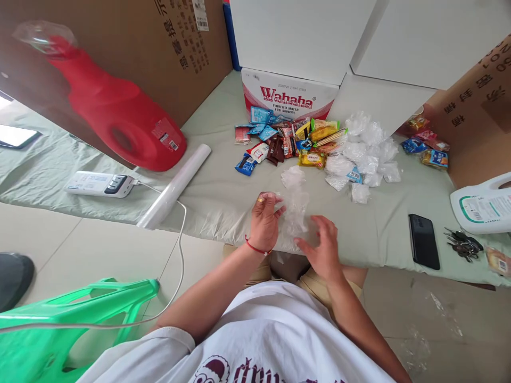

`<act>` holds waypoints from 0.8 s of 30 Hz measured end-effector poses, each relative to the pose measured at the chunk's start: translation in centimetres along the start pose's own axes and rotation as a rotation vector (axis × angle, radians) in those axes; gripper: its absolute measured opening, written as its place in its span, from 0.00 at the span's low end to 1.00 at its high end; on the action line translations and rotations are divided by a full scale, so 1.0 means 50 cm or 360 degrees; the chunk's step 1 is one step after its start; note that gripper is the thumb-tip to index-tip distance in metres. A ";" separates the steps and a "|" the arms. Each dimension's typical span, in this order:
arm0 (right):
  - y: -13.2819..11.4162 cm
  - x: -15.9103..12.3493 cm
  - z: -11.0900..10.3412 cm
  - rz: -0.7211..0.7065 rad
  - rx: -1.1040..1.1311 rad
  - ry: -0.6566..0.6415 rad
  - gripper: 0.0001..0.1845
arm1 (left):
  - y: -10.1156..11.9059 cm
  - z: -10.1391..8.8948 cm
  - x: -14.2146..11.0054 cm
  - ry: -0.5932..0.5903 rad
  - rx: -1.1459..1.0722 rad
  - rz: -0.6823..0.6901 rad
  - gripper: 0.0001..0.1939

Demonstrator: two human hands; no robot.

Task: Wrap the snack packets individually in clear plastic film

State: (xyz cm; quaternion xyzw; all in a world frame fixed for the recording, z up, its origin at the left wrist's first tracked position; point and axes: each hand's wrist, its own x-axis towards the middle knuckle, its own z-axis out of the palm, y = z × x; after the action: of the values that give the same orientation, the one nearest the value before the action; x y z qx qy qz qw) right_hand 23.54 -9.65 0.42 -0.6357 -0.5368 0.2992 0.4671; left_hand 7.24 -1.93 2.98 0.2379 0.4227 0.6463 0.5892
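Note:
My left hand [264,219], with a ring and a red string bracelet, is closed in a pinch at the left edge of a clear plastic bag [296,205]. The thin, crumpled bag stretches over the cloth near the table's front edge. Right of it, my right hand [322,246] is open, thumb and fingers apart, holding nothing. Just beyond the bag lies a pile of wrapped snacks [279,141] in blue, red, brown and yellow packets. Beside the snacks is a heap of crumpled clear bags [365,151].
A red jug [120,117], a plastic roll [175,186] and a power strip [99,183] are at left. A Wahaha carton [287,96] stands behind. At right lie a phone [423,242], keys [463,244] and a white bottle [485,205]. A green stool [80,314] stands below.

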 end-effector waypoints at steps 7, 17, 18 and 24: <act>-0.044 0.057 -0.013 0.0286 0.0651 0.0077 0.14 | 0.038 -0.024 0.029 0.0106 0.0495 0.0472 0.20; -0.049 0.220 -0.236 0.0517 0.0286 -0.0687 0.25 | 0.144 -0.081 0.114 -0.0661 0.1168 -0.0033 0.14; -0.030 0.243 -0.228 0.0472 0.0189 -0.0658 0.26 | 0.128 -0.082 0.123 -0.0644 0.1171 -0.0080 0.15; 0.026 0.253 -0.149 -0.0064 -0.0443 0.0162 0.29 | 0.016 -0.085 0.147 -0.0129 0.1007 -0.0220 0.19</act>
State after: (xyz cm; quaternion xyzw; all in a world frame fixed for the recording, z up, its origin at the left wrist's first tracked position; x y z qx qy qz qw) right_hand 33.74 0.49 3.61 -0.6977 -0.5614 0.1800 0.4071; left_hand 1.97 4.06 0.00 0.4054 0.5939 0.4313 0.5449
